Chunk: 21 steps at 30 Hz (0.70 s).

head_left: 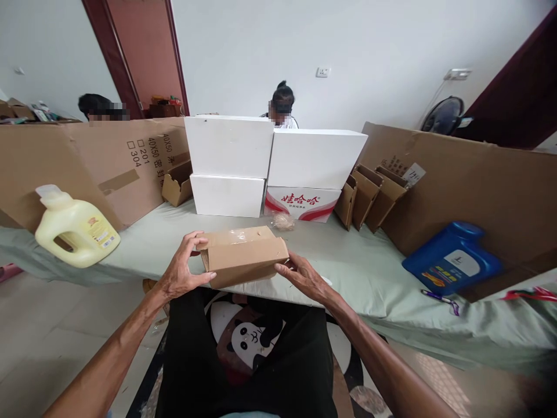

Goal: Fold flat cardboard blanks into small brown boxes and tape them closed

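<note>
Bare forearms [119, 342], hands [185, 270] [307, 278] holding small cardboard box [248, 264], white boxes [230, 146] behind

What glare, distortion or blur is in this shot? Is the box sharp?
Head view, centre: box fairly sharp, its clear tape glinting. Head view, edges: apparent wide-angle stretch, door frame leaning; lower right corner dark and smeared. Head view, lower right: bright light patch on the floor.
</note>
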Available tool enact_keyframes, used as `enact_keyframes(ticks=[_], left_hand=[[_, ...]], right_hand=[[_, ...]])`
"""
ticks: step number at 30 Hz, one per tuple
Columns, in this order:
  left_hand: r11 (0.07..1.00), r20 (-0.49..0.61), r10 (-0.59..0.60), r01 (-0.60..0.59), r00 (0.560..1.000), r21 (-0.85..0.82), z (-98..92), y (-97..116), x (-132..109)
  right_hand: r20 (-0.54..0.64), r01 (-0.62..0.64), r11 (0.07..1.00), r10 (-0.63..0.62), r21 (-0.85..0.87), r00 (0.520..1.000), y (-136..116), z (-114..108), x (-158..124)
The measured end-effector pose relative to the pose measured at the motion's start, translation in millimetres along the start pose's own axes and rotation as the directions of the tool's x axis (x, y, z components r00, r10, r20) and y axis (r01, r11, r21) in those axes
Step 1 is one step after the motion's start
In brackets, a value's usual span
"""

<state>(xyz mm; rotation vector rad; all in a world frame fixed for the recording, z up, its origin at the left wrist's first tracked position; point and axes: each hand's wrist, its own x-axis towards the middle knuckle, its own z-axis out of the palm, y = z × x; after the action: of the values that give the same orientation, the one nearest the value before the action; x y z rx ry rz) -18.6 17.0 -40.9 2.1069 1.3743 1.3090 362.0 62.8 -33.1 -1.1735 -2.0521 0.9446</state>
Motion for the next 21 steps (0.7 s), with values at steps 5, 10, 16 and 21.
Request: enact_keyframes(ticks=[5, 10, 16, 21], left_hand=[[0.999, 0.01, -0.018, 0.019, 1.0, -0.045, -3.0, -2, -9], [1.0, -0.047, 0.025, -0.026, 0.999, -0.017, 2.2, 2, -24], [0.996, -0.061, 0.073, -0.069, 0.995, 0.06, 4.6, 4, -29], [0.995, -0.095, 0.094, -0.09, 0.991, 0.052, 9.0, 2, -33]], right_hand=[[-0.126, -0.117, 0.919, 0.074, -0.377, 0.989, 62, -17, -6], [-0.28, -0.35, 0.737, 0.224, -0.578, 0.934, 106, -12, -9], [-0.397, -0.355, 0.838, 0.185, -0.414, 0.899, 90, -27, 6], [-0.353, 0.005, 0.965, -0.101, -0.263, 0.93, 5, -35, 17]])
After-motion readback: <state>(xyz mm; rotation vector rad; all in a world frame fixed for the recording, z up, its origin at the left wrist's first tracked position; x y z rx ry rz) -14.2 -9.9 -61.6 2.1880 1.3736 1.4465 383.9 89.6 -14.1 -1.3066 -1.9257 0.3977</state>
